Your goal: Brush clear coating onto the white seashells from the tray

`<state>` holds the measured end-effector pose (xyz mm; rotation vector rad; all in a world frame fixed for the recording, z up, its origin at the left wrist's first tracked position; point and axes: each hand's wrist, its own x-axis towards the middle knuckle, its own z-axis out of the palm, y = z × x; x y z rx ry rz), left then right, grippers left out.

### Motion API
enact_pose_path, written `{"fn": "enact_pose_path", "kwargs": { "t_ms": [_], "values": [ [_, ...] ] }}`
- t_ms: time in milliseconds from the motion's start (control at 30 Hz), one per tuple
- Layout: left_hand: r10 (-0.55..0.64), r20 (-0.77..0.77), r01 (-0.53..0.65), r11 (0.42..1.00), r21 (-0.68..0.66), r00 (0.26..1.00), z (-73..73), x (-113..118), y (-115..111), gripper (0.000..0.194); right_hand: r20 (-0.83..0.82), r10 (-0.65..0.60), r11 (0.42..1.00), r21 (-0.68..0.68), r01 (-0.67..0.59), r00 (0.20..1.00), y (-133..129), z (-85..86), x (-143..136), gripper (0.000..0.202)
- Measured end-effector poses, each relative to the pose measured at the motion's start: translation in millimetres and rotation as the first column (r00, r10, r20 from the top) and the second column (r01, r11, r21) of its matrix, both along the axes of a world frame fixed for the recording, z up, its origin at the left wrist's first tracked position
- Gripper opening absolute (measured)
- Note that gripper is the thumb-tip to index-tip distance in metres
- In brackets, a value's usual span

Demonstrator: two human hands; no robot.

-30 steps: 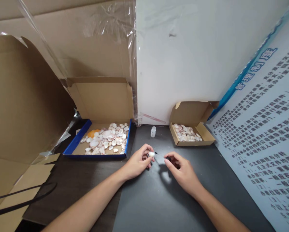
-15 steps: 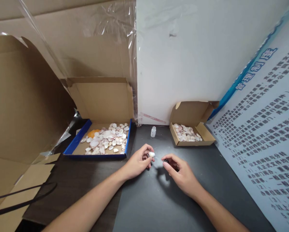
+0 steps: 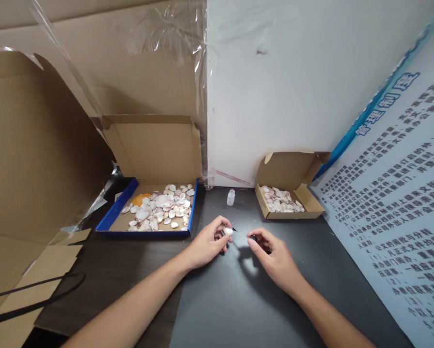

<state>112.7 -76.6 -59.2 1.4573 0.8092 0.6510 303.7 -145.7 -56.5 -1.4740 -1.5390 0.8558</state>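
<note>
My left hand (image 3: pixel 209 242) pinches a small white seashell (image 3: pixel 228 232) between thumb and fingers, just above the dark grey mat. A thin dark tip (image 3: pixel 235 229) shows at the shell's right edge; I cannot tell what it belongs to. Facing it, my right hand (image 3: pixel 273 256) is closed around a small black cap-like object (image 3: pixel 253 238), mostly hidden by the fingers. The two hands are a short gap apart. Beyond them a small clear bottle (image 3: pixel 230 197) with whitish contents stands upright on the mat (image 3: pixel 217 299).
At the back left is an open blue-edged cardboard box (image 3: pixel 142 234) of loose shells, with an orange item among them. An open brown box (image 3: pixel 313 209) at the back right also holds shells. A white wall, cardboard sheets and a printed poster (image 3: pixel 383 193) enclose the table.
My right hand has shifted slightly right, away from the shell. The dark tip now shows beside the shell. My left hand keeps its hold and has barely moved.
</note>
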Motion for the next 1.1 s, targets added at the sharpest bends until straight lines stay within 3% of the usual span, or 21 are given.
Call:
{"fn": "enact_pose_path", "kwargs": {
  "t_ms": [133, 333, 533, 933, 1100],
  "values": [
    [0.005, 0.009, -0.005, 1.0, -0.01, 1.0, 1.3, 0, -1, 0.015, -0.066, 0.127, 0.991, -0.03, -0.129, 0.99, -3, 1.6, -1, 0.031],
    [0.005, -0.013, -0.005, 1.0, -0.002, 1.0, 0.7, 0, 0, 0.018, 0.045, -0.017, 0.999, 0.034, 0.016, 0.999, 0, -0.1, -1, 0.026],
    [0.008, -0.011, -0.008, 1.0, 0.001, 1.0, 2.7, 0, -1, 0.016, -0.043, 0.108, 0.994, -0.019, -0.108, 0.993, -1, -0.8, 0, 0.029],
    [-0.008, -0.063, 0.011, 0.999, 0.033, 0.998, 2.9, 0, 1, 0.007, -0.083, 0.114, 0.993, -0.022, -0.116, 0.99, -3, -0.3, 0, 0.03],
    [-0.036, -0.037, 0.037, 0.999, 0.017, 0.999, 9.1, -2, -2, 0.021, -0.097, 0.104, 0.993, -0.051, -0.109, 0.99, -2, -4.7, 0, 0.031]
  ]
}}
